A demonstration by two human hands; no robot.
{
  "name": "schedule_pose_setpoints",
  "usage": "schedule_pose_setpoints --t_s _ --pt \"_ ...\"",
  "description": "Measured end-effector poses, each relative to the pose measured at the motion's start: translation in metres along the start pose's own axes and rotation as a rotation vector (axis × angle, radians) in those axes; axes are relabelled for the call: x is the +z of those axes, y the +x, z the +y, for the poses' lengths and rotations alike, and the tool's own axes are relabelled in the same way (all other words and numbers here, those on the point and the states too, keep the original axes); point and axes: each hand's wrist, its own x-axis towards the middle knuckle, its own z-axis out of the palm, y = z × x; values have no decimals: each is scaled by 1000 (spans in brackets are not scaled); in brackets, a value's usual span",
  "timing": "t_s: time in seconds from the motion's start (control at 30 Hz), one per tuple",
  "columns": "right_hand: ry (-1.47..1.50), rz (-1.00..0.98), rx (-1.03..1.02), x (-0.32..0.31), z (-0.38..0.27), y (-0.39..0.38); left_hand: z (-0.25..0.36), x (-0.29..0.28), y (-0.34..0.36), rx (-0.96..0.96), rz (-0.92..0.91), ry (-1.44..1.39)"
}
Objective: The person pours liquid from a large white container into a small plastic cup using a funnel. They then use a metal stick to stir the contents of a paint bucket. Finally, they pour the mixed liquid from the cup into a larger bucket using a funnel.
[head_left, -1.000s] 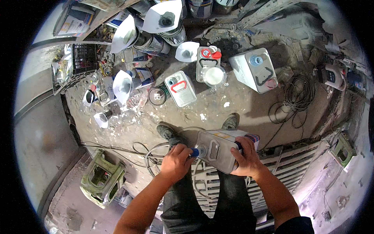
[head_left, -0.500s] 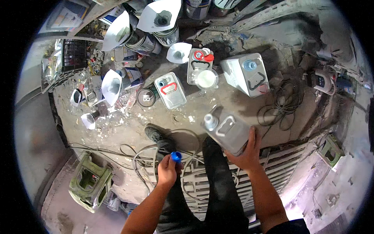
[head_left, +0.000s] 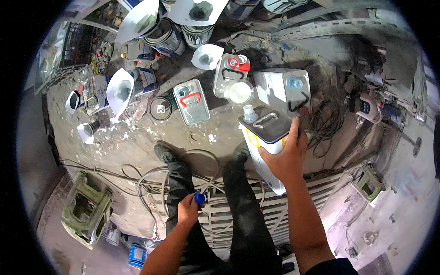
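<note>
My left hand (head_left: 188, 211) is closed on a small blue cap (head_left: 199, 198) over my left leg. With fingers wrapped round its side and top edge, my right hand (head_left: 286, 153) holds a rectangular white-sided metal can (head_left: 263, 146) upright but somewhat tilted. It has a bare metal top with a handle and an uncapped pale spout (head_left: 249, 113). Beyond it on the floor stand a can with a red handle (head_left: 192, 107), one with a red ring and a clear tub (head_left: 239, 92) of whitish stuff beside it, and a larger can with a blue spout (head_left: 294, 83).
Paint tins (head_left: 165, 41) topped with paper funnels fill the back. A round lid (head_left: 160, 109) lies left of the middle. Coiled hose (head_left: 323, 128) is at the right. Cables cross the slatted grate (head_left: 220, 222) underfoot. A mouldy green plastic shell (head_left: 87, 208) lies at the lower left.
The blue cap has come away from the can's spout in my left hand and moved down and left. My right hand has raised and turned the can toward the back.
</note>
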Motion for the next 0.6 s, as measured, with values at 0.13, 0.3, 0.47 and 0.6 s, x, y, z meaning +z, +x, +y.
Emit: schedule_pose_setpoints --t_s 0.13,0.3,0.47,0.6 --pt "-32 -16 -2 2 -10 8 -14 -6 1 -12 -1 -24" --pt "-85 6 -22 3 -16 13 -28 -14 4 -66 4 -18" --pt "-142 -55 27 1 -23 17 -36 -20 2 -39 29 80" --pt "-171 -71 38 2 -27 18 -44 -21 4 -73 6 4"
